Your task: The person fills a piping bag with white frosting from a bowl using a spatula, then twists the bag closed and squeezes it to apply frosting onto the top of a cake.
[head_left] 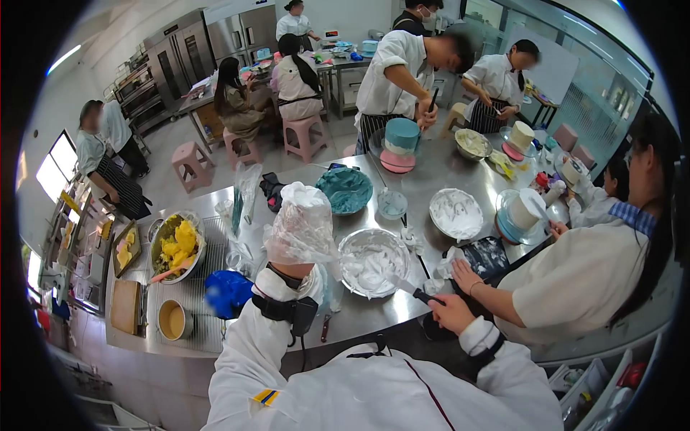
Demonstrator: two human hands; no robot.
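My left hand (290, 273) is raised over the table, mostly covered by the folded-down plastic of a clear piping bag (300, 230). White cream (297, 195) shows at the top of the bag, and the fingers gripping it are largely hidden. My right hand (451, 313) is closed around the dark handle of a spatula (411, 289). The blade reaches over the near right rim of a metal bowl (345, 281) of white cream. Beyond that bowl stand a bowl of teal cream (343, 190) and a small bowl with pale residue (392, 204).
A co-worker's hand (467, 277) rests on a cloth close to my right hand. Another bowl of white cream (456, 214) and a teal cake (402, 136) on a turntable stand farther back. Leftward are a blue bag (228, 293), a yellow-filled bowl (177, 248) and a small knife (326, 328).
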